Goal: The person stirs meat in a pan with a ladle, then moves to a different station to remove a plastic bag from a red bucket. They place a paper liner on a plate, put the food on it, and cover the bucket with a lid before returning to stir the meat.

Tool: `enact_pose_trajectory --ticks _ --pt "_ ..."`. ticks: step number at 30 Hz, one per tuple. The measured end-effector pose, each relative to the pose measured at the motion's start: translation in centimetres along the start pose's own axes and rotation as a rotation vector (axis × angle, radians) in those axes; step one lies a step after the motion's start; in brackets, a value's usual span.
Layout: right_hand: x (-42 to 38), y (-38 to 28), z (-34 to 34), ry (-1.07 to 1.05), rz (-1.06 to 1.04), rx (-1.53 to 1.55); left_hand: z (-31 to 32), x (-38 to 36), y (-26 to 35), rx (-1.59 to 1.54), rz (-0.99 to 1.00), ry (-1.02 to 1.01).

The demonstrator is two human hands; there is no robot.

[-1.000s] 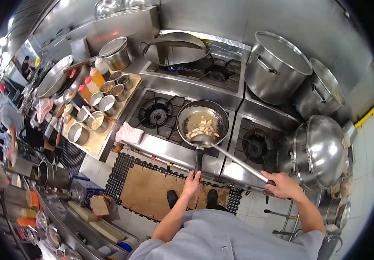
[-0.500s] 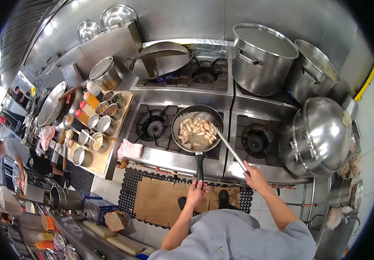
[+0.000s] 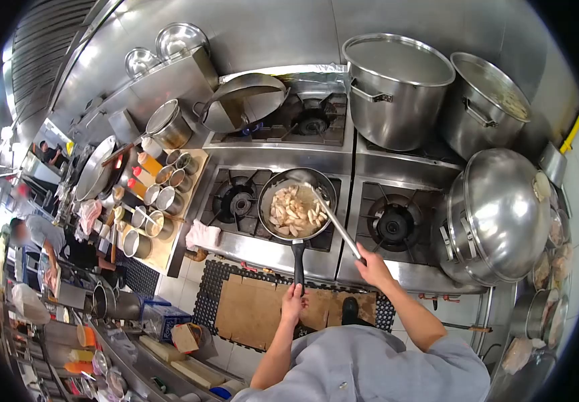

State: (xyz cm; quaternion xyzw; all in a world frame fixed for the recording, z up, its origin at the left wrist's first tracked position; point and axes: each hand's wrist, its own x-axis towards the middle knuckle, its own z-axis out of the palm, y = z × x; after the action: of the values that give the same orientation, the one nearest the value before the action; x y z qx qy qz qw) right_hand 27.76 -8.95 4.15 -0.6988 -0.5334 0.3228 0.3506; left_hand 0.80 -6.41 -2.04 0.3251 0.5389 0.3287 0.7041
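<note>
My left hand (image 3: 293, 303) is wrapped around the end of the black handle of a frying pan (image 3: 299, 262). The pan sits on the right burner of the front left stove. Pale strips of meat (image 3: 289, 218), possibly chicken, lie in it with some liquid. My right hand (image 3: 372, 266) is closed on the end of a long metal ladle (image 3: 338, 226). Its bowl rests inside the pan at the far side, behind the meat, and is partly hard to make out against the pan's grey surface.
Beside the pan is a bare burner (image 3: 238, 203), with a pink cloth (image 3: 203, 235) on the stove's front edge. A wok (image 3: 246, 104) and tall stockpots (image 3: 400, 94) stand behind. A domed steamer (image 3: 500, 214) is at right; sauce bottles (image 3: 148, 163) and metal containers (image 3: 137, 244) at left. A co-worker (image 3: 41, 238) stands far left.
My right hand and the ladle have shifted left. The meat strips have moved about in the pan and lie differently. My left hand still holds the pan handle; the whole view has shifted slightly.
</note>
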Motion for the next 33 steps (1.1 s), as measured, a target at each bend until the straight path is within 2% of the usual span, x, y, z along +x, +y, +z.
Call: enact_pose_trajectory --ticks 5,7,8,11,16,19,22,26,27,29,31,33 --pt "4.1 -0.5 -0.9 -0.119 0.022 -0.043 1.2 -0.5 -0.1 -0.045 0.0 0.107" --pt "4.0 -1.0 -1.3 -0.276 -0.039 -0.157 1.5 -0.5 0.0 -0.011 -0.005 0.146" --pt "3.6 -1.0 -2.0 -0.281 -0.043 -0.155 1.7 -0.5 0.0 -0.016 -0.019 0.173" --pt "0.9 -1.0 -5.4 -0.28 -0.215 -0.476 1.9 -0.6 0.0 -0.025 -0.024 0.178" --pt "-3.7 -2.2 -10.8 -0.284 -0.286 -0.53 2.5 -0.9 0.4 -0.011 -0.04 0.189" --pt "-6.9 -4.1 -11.9 -0.294 -0.269 -0.368 2.6 -1.1 0.3 -0.015 -0.033 0.167" --pt "-8.2 -6.9 -11.7 -0.434 -0.008 -0.166 2.5 -0.8 0.5 0.006 -0.042 0.15" --pt "-5.8 -5.7 -8.8 -0.478 0.013 -0.29 1.9 -1.1 0.5 0.032 -0.042 0.113" --pt "-5.1 -4.9 -7.7 -0.473 0.013 -0.293 1.6 -1.2 0.6 0.007 -0.035 0.105" --pt "-4.0 -3.6 -5.8 -0.266 -0.179 -0.395 1.0 -1.0 0.8 -0.002 -0.043 0.074" --pt "-3.9 -3.8 -4.8 -0.24 -0.188 -0.398 0.3 -0.6 0.7 0.045 -0.045 0.038" --pt "-4.4 -4.2 -3.8 -0.139 -0.077 -0.348 -0.7 -0.6 0.8 0.051 -0.027 -0.024"
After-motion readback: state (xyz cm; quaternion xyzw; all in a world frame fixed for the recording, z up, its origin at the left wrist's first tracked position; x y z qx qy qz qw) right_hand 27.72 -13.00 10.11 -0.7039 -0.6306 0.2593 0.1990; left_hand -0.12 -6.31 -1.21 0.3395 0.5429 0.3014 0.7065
